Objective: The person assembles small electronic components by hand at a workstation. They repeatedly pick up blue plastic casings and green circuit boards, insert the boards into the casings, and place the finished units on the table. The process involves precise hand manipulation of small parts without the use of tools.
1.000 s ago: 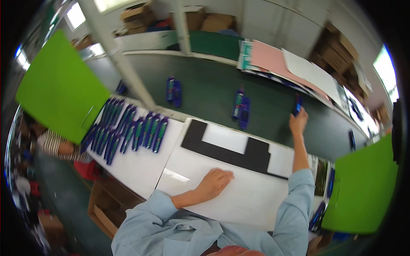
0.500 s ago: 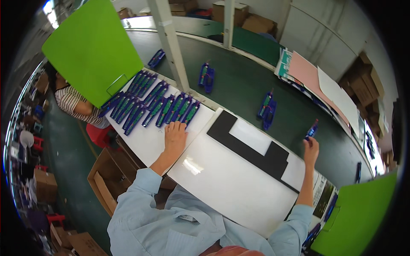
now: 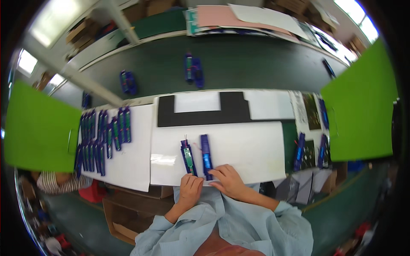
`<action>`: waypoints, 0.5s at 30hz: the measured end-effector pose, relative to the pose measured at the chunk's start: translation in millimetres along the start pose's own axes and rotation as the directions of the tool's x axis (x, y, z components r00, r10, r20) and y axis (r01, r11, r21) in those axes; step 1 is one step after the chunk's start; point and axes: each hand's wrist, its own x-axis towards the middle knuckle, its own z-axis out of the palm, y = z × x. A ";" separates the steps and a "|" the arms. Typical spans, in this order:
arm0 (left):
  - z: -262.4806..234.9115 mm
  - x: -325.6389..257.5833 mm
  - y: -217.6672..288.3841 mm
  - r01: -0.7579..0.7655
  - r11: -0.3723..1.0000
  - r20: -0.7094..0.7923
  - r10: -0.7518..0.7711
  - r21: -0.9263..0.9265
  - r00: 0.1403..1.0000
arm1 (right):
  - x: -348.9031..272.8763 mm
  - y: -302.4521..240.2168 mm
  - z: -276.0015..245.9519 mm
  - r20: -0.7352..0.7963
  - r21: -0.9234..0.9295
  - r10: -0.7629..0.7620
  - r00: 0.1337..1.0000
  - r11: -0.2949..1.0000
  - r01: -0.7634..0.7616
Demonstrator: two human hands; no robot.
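Observation:
A narrow blue casing half with a green circuit board (image 3: 188,157) lies on the white work surface in front of me. Thin wires stick up from its far end. My left hand (image 3: 190,190) is closed at its near end. To its right lies a second blue casing half (image 3: 206,153), roughly parallel and set a little apart. My right hand (image 3: 229,181) has its fingers bent on the near end of that half. A thin reddish wire shows between the two pieces.
Several blue casings with green boards (image 3: 109,141) stand in rows at the left. Behind a black frame (image 3: 205,118), open casing pairs (image 3: 194,71) lie on a dark green belt (image 3: 158,64). Green panels (image 3: 40,128) flank both sides. A person in a striped sleeve (image 3: 60,182) sits at the left.
My view has turned to the right. The left hand has left the casing rows, and the right hand has come back from the belt. Two casing halves now lie before me.

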 end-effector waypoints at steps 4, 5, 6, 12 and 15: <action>-23.9 29.9 9.0 -0.038 0.999 0.068 0.038 0.002 0.997 | 31.5 28.1 -43.3 -0.094 0.109 0.150 0.984 0.984 -0.139; -27.7 37.3 1.3 -0.026 1.000 0.053 0.027 -0.010 0.998 | 48.0 51.5 -58.1 -0.159 0.059 0.181 0.971 0.983 -0.174; -29.5 52.7 -8.2 -0.040 0.999 0.073 0.042 -0.025 0.996 | 66.2 77.9 -75.6 -0.220 0.011 0.208 0.953 0.978 -0.210; 31.9 211.8 -10.7 -0.319 0.943 0.190 0.332 -0.095 0.924 | 147.4 178.7 -148.2 -0.411 -0.281 0.185 0.893 0.906 -0.317; 86.5 253.6 -9.8 -0.292 0.956 0.194 0.288 -0.008 0.938 | 160.2 184.8 -142.1 -0.378 -0.328 0.139 0.915 0.904 -0.273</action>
